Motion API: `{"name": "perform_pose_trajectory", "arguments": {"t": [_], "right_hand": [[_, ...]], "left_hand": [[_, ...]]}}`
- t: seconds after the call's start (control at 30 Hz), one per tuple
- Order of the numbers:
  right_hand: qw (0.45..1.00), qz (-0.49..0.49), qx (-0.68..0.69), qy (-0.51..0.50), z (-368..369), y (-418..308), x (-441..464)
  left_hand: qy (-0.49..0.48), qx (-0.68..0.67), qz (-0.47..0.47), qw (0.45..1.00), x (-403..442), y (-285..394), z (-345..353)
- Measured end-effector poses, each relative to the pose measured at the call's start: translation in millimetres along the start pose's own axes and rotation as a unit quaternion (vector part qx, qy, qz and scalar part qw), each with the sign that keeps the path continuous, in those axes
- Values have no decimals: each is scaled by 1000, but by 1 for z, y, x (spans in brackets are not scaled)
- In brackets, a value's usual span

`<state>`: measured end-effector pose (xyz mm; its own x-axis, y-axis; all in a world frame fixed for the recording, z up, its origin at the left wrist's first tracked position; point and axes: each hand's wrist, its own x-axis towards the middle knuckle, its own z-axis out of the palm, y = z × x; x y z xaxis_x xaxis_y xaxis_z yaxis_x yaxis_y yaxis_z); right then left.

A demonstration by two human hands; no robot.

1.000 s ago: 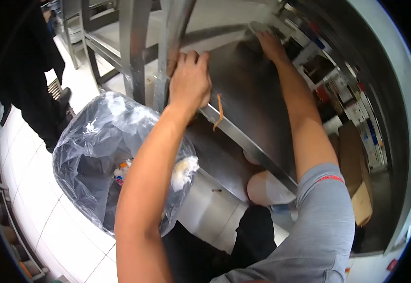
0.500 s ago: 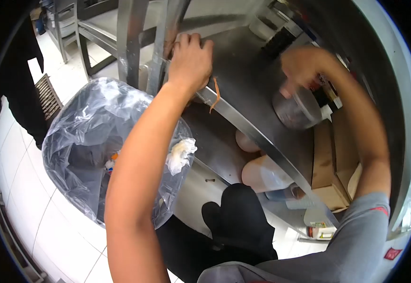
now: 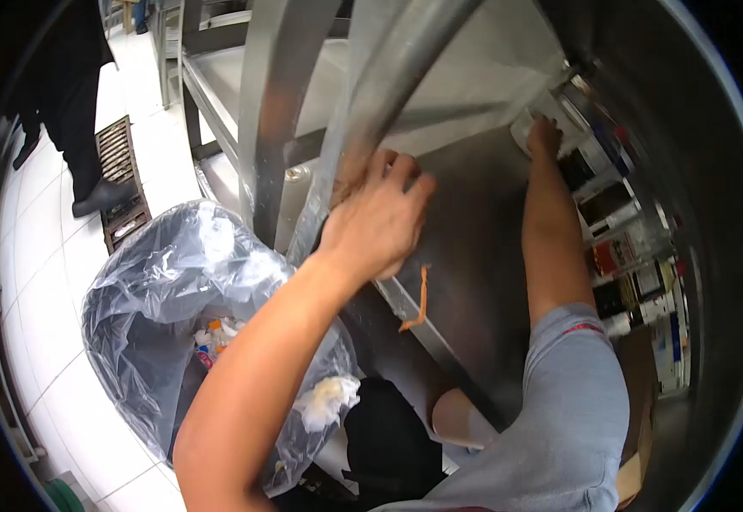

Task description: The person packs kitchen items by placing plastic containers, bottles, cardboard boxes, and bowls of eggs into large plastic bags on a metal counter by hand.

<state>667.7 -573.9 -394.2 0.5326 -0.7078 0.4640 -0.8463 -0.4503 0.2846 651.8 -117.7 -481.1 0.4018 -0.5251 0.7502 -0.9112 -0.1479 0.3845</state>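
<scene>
My left hand (image 3: 378, 213) is closed, its fingers curled against the metal post (image 3: 346, 136) at the steel shelf's corner. Just below it, a thin orange-brown strip (image 3: 420, 300) lies across the shelf's metal edge (image 3: 431, 341). My right arm stretches deep over the dark steel shelf (image 3: 482, 222). At the far back corner my right hand (image 3: 544, 136) is closed at a clear plastic container (image 3: 522, 130); the fingertips are partly hidden. Beside that arm stands a row of bottles and packets, including a red-labelled packet (image 3: 614, 253).
A bin lined with a clear plastic bag (image 3: 145, 282) stands at left, with crumpled wrappers (image 3: 213, 340) inside and a wadded tissue (image 3: 329, 401) at its rim. A person in dark trousers (image 3: 72, 111) stands by a floor drain grate (image 3: 119, 175). A pinkish container (image 3: 457, 416) sits below the shelf.
My right hand has moved from the front of the shelf, where it held a clear tub, to the back corner. The view has shifted closer to the shelf. My left hand stays by the post.
</scene>
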Motion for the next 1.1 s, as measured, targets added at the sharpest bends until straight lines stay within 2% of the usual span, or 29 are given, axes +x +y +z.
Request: {"name": "perform_pose_trajectory", "arguments": {"t": [0.07, 0.13, 0.27, 0.33, 0.47, 0.5, 0.53, 0.57, 0.63, 0.7, 0.77, 0.83, 0.9, 0.93, 1.0, 1.03, 1.1], "right_hand": [[1000, -1, -20, 22, 19, 4, 12], [987, -66, -95, 115, 32, 9, 24], [988, -92, -100, 72, 38, 6, 44], [997, 30, -51, 48, 39, 1, 50], [999, -13, 0, 40, 40, 10, 68], [995, -54, 25, 86, 43, 13, 72], [987, -95, 43, 118, 57, 20, 62], [989, -94, 46, 103, 55, 18, 49], [996, -49, 74, 18, 19, 8, 26], [994, -76, 51, 67, 6, 4, 4], [994, -96, 10, 42, -21, -5, -32], [975, -179, 6, 131, -63, -15, -102], [973, -183, 90, 111, -91, -28, -151], [970, -191, 83, 121, -107, -30, -173], [968, -204, 102, 108, -137, -31, -228], [966, -205, 130, 94, -159, -31, -251], [969, -165, 174, 64, -185, -27, -294]], "left_hand": [[1, 3, 0, 1000, -1, -1, -2], [-4, -20, 0, 1000, 0, -1, -2], [-4, -43, -13, 999, 1, -2, -2], [-11, -35, -11, 999, 1, -1, -3], [6, -24, -4, 1000, 6, -3, -2], [5, -24, -2, 1000, 8, -4, -2], [-8, -31, -7, 999, 3, -1, -2], [-22, -32, -11, 999, -2, 1, -2], [-12, -15, -2, 1000, 3, 2, -5], [-11, -15, 21, 1000, 3, 0, 1], [-1, -2, 10, 1000, 3, 0, 1], [-11, -4, 17, 1000, 3, 3, 0], [-10, 34, -5, 999, 1, 3, 2], [-11, 31, 13, 999, 3, 5, 2], [14, 51, -32, 998, -4, 9, 2], [10, 48, -24, 999, -3, 9, -1], [30, -105, -149, 983, -8, 14, -2]]}}
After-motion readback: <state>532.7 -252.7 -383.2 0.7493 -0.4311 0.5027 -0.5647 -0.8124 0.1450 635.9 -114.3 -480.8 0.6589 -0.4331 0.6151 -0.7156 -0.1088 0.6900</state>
